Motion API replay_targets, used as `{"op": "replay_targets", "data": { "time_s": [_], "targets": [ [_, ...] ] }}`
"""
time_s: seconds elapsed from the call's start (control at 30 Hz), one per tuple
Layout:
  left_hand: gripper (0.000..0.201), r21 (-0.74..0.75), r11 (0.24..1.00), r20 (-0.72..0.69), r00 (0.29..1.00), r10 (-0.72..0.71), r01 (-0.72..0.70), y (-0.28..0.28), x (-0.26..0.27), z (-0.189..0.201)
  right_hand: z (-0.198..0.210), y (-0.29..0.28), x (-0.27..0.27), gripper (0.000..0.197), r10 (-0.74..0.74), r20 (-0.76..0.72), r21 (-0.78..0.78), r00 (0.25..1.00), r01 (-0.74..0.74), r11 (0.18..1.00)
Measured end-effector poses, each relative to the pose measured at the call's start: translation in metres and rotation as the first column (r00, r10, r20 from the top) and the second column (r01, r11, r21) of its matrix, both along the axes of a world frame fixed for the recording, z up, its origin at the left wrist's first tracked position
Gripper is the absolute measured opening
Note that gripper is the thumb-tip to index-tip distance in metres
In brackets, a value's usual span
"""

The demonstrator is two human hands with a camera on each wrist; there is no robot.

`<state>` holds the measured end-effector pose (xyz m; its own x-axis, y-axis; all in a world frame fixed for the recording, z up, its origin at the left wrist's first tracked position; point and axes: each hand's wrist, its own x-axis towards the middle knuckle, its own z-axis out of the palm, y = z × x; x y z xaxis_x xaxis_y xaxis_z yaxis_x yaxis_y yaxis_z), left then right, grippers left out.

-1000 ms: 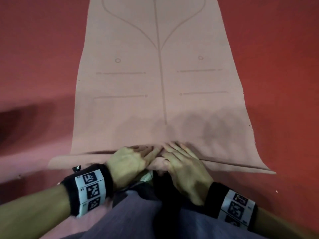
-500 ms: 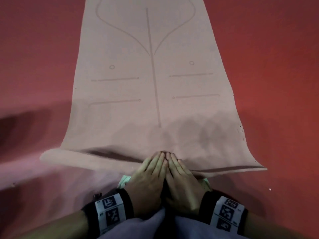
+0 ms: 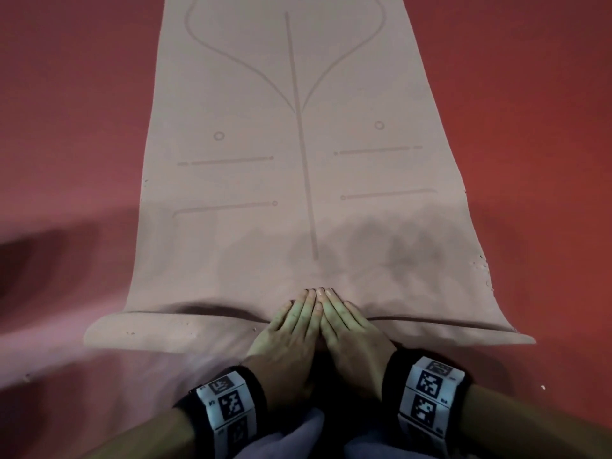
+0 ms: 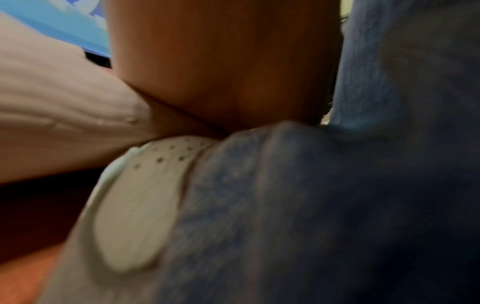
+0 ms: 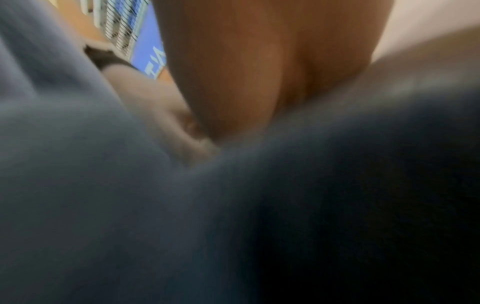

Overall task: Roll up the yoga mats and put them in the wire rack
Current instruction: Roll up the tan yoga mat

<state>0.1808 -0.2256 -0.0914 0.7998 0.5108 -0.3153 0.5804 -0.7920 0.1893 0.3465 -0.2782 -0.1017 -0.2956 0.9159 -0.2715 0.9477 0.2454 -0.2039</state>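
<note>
Both palms have slid together since a second ago, fingers now straight. I have my left hand (image 3: 287, 329) and right hand (image 3: 351, 330) flat, side by side, gripping nothing, pressing the folded near edge of the yoga mat (image 3: 298, 180) down on the red floor (image 3: 66, 127); I judge this sets the first turn. Beyond my fingertips the mat lies unrolled. Neither wrist view adds anything about the grasp.

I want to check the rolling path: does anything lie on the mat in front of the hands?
Nothing visible does. Both hands, left and right, press flat on the folded near edge, and the mat ahead lies bare.
</note>
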Motion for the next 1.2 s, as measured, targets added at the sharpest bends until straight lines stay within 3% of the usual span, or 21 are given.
{"op": "replay_targets", "data": {
  "time_s": [0.13,0.27,0.37,0.5,0.6,0.73,0.87,1.03,1.2],
  "targets": [
    [0.08,0.003,1.0,0.023,1.0,-0.002,0.002,-0.002,-0.002,0.0,0.003,0.001,-0.002,0.059,-0.014,-0.01,0.035,1.0,0.014,0.999],
    [0.055,0.077,0.997,0.149,0.988,-0.032,0.02,-0.012,-0.005,-0.001,0.009,-0.012,-0.006,0.056,0.022,-0.041,0.077,0.999,-0.018,0.997],
    [0.047,0.104,0.993,0.212,0.975,-0.072,0.051,-0.023,-0.006,0.005,0.015,-0.027,-0.004,0.054,-0.004,-0.118,0.069,0.993,0.013,0.998],
    [0.048,0.118,0.98,0.198,0.964,-0.179,0.158,-0.033,-0.009,0.013,0.014,-0.06,-0.01,0.085,-0.027,-0.094,0.056,0.995,0.033,0.998],
    [0.053,0.101,0.98,0.157,0.97,-0.187,0.173,-0.041,-0.012,0.017,0.015,-0.071,-0.011,0.074,-0.036,-0.105,-0.012,0.994,0.035,0.999],
    [0.063,0.003,0.988,0.054,0.986,-0.156,0.156,-0.043,-0.015,0.02,0.021,-0.064,-0.018,0.084,-0.028,-0.009,-0.196,1.0,0.026,0.98],
    [0.075,-0.092,0.986,-0.053,0.988,-0.144,0.138,-0.032,-0.015,0.019,0.025,-0.047,-0.018,0.084,-0.069,0.062,-0.189,0.996,0.079,0.979],
    [0.073,-0.131,0.989,-0.053,0.996,-0.074,0.066,-0.019,-0.01,0.016,0.029,-0.019,-0.012,0.08,-0.082,0.125,-0.178,0.989,0.104,0.978],
    [0.073,-0.084,0.996,-0.037,0.999,-0.035,0.031,-0.005,-0.007,0.011,0.024,-0.007,-0.006,0.094,-0.021,0.144,-0.246,0.989,0.056,0.968]
  ]
}}
